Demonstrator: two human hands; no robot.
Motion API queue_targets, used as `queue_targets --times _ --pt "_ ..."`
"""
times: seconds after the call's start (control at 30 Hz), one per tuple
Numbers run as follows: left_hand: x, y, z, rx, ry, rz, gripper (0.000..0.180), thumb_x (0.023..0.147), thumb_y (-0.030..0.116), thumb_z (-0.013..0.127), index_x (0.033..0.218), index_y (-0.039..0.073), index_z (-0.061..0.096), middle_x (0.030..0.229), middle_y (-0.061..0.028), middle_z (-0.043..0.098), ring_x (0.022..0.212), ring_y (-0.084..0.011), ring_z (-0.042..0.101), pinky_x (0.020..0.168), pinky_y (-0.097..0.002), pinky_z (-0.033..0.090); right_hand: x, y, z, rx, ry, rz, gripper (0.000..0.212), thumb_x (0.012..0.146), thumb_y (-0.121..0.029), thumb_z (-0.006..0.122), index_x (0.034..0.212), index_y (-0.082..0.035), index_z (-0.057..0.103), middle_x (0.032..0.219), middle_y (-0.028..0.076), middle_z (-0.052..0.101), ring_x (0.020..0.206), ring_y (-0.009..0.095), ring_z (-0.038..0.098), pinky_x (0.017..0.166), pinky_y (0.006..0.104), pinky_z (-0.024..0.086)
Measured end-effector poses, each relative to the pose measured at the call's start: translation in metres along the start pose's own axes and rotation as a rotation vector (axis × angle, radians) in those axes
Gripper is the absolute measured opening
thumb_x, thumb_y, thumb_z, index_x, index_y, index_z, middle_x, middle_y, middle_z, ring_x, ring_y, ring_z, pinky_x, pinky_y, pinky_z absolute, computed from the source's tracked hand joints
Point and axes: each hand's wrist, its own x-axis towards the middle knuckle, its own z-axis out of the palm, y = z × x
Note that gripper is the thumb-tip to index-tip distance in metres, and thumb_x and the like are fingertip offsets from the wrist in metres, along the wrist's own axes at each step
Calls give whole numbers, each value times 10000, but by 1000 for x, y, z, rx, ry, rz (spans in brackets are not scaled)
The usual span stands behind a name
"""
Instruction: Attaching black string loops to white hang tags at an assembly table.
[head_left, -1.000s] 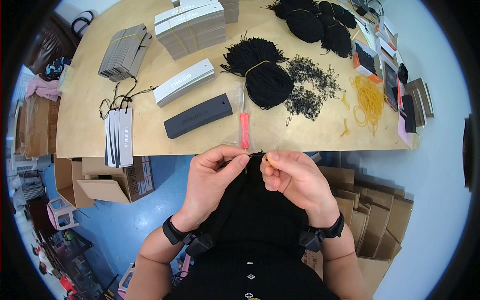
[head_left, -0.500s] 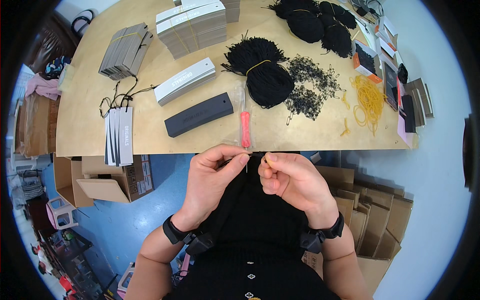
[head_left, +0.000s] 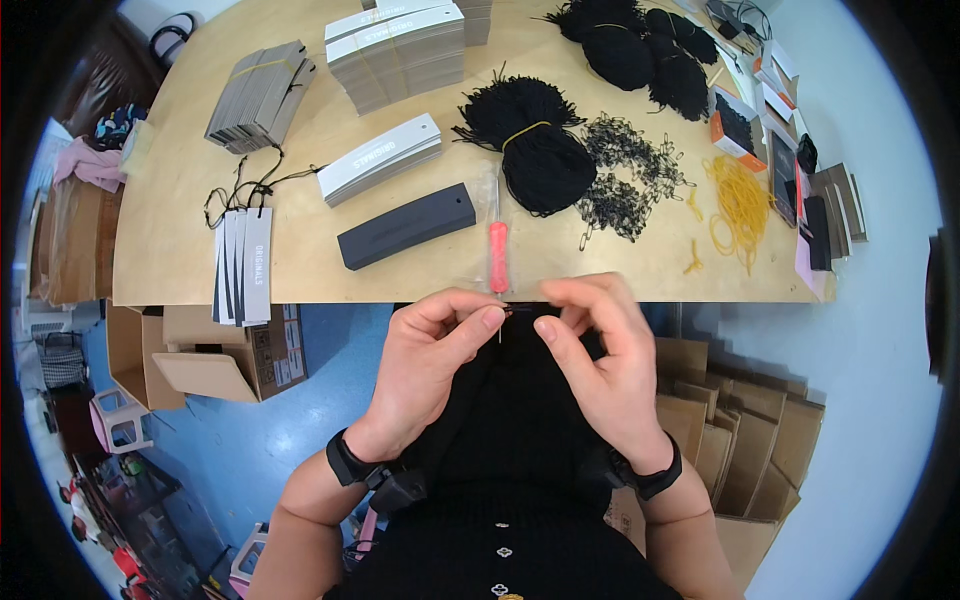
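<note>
At the table's front edge, my left hand (head_left: 425, 350) pinches a small, thin dark piece that looks like black cord (head_left: 508, 312) between thumb and forefinger. A thin pale sliver sticks down below those fingertips; its kind is unclear. My right hand (head_left: 605, 365) hovers just to the right, thumb and fingers apart, slightly blurred, with nothing visible in it. Just beyond my fingertips lies a red-handled tool (head_left: 499, 255) with a thin metal shaft. Left of it are a black stack of tags (head_left: 405, 228) and a white stack of tags (head_left: 380, 160).
Farther back lie a banded bundle of black cords (head_left: 545, 165), a pile of black safety pins (head_left: 625, 185) and yellow rubber bands (head_left: 738, 210). Strung tags (head_left: 243, 265) hang over the front edge at left. Cardboard boxes (head_left: 230, 350) stand on the floor.
My right hand has let go beside the left fingertips, opened and moved slightly up and right. My left hand keeps its pinch. The view has shifted slightly.
</note>
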Motion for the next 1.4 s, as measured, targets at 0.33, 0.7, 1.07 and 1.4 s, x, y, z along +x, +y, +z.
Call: queue_targets --times 0.33,0.7,1.07,1.4 --pt "-6 2 -5 -4 -42 -82 185 965 139 674 1103 17 692 916 -4 654 744 -36 510 641 -185 391 15 -3 -6 -520 5 -493 161 763 -55 769 865 -65 645 825 70 536 736 257 568 653 367 453" --pt "-6 4 -4 361 -43 292 161 859 43 748 1019 24 756 864 -32 664 713 -112 564 625 -257 435 7 -3 -1 -487 -147 -467 116 839 -106 731 870 -57 630 806 54 534 729 253 569 659 371 448" --pt "-7 8 -6 364 -78 150 127 868 26 742 993 4 747 879 -45 682 766 -111 609 686 -257 474 10 -12 -14 -271 -95 -191 81 855 -24 703 862 -12 624 798 91 559 652 225 594 568 320 459" --pt "-2 17 2 866 -115 546 177 819 21 764 996 13 755 872 -55 683 769 -156 643 642 -271 492 2 -7 -10 -423 -198 -311 111 869 -103 703 869 -37 613 769 99 534 690 298 555 629 381 438"
